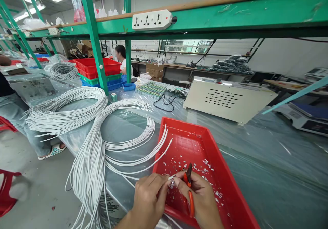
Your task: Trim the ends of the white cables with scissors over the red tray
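Observation:
My left hand (152, 191) pinches a white cable (171, 177) close to its tip, over the near part of a red tray (225, 167). In my right hand (202, 195) are orange-handled cutting pliers (189, 188), their dark jaws pointing up and away. The thumb and a finger of that hand also meet at the cable's tip. Small white and silvery scraps (205, 169) lie scattered over the tray floor. Left of the tray, a thick bundle of white cables (89, 157) curves across the table and hangs over its edge; a few ends reach over the tray's rim.
Another cable coil (69, 109) lies at left. Stacked red bins (96, 67) stand behind a green post (94, 38). A beige metal box (228, 101) sits beyond the tray, a scale (304, 116) at right. One person (123, 60) sits behind; another stands at far left.

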A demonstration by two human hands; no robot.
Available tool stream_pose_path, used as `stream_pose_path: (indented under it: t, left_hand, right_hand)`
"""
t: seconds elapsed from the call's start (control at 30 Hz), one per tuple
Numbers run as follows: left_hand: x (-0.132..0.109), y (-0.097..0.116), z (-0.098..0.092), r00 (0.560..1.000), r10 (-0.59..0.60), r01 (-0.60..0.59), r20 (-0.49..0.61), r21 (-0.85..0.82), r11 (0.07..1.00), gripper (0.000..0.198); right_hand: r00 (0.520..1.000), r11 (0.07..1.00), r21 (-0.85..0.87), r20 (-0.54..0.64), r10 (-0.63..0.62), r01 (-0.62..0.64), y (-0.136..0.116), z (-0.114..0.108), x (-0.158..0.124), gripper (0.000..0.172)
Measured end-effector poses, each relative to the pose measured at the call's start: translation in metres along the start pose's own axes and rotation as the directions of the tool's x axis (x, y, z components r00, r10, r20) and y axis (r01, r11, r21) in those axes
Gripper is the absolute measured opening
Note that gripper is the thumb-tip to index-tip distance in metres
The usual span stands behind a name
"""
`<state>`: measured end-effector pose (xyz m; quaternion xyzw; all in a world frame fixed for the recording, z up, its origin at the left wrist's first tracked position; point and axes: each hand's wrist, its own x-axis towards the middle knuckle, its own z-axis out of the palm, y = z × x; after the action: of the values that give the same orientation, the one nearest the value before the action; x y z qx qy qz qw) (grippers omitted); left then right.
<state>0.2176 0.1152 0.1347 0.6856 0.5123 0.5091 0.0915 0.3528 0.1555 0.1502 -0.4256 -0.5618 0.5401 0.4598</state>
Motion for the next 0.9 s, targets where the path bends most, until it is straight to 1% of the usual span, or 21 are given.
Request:
stream_pose_path:
  t: [0.17,0.3,0.37,0.47,0.53,0.6,0.67,0.73,0.8,0.87,0.9]
  left_hand:
    - [0.000,0.002,0.000,0.997,-0.053,0.056,0.052,-0.054,0.997,0.018]
    - [0.002,0.004,-0.002,0.992,-0.087,0.094,0.090,-0.069,0.993,0.020]
    - [0.003,0.005,-0.003,0.989,-0.113,0.121,0.092,-0.085,0.989,0.020]
    - [0.003,0.005,-0.002,0.987,-0.153,0.159,0.052,-0.142,0.977,0.017]
    - [0.002,0.004,-0.001,0.990,-0.141,0.136,-0.012,-0.182,0.974,0.015]
    - [0.000,0.004,0.001,0.992,-0.105,0.087,-0.074,-0.214,0.973,0.016]
    - [0.000,0.004,0.000,0.990,-0.109,0.084,-0.091,-0.246,0.966,0.016]
    - [0.003,0.004,-0.005,0.986,-0.155,0.135,-0.054,-0.267,0.954,0.016]
    - [0.010,0.006,-0.015,0.981,-0.191,0.187,0.009,-0.252,0.949,0.017]
    - [0.021,0.007,-0.027,0.979,-0.175,0.193,0.100,-0.205,0.960,0.019]
    - [0.029,0.008,-0.034,0.975,-0.143,0.172,0.169,-0.173,0.970,0.021]
  right_hand:
    - [0.999,0.999,0.038,-0.043,0.022,-0.020,0.001,0.002,0.000,0.014]
    - [0.999,0.997,0.061,-0.029,0.037,-0.035,0.002,0.002,0.000,0.012]
    - [0.999,0.996,0.072,-0.015,0.046,-0.045,0.002,0.002,-0.001,0.011]
    - [0.999,0.996,0.079,0.004,0.048,-0.049,0.000,0.002,-0.003,0.011]
    - [0.999,0.996,0.074,0.013,0.041,-0.042,-0.001,0.003,-0.004,0.011]
    - [0.999,0.997,0.065,0.011,0.030,-0.031,-0.002,0.004,-0.005,0.008]
    - [1.000,0.998,0.054,-0.001,0.019,-0.019,-0.004,0.004,-0.005,0.007]
    - [0.999,0.999,-0.011,-0.033,-0.033,0.033,-0.006,0.003,-0.005,0.006]
    - [0.987,0.980,-0.144,-0.060,-0.149,0.139,-0.009,0.002,-0.005,0.006]
    - [0.954,0.921,-0.282,-0.056,-0.296,0.269,-0.012,0.001,-0.007,0.007]
    - [0.932,0.885,-0.329,-0.037,-0.361,0.330,-0.013,0.001,-0.008,0.008]
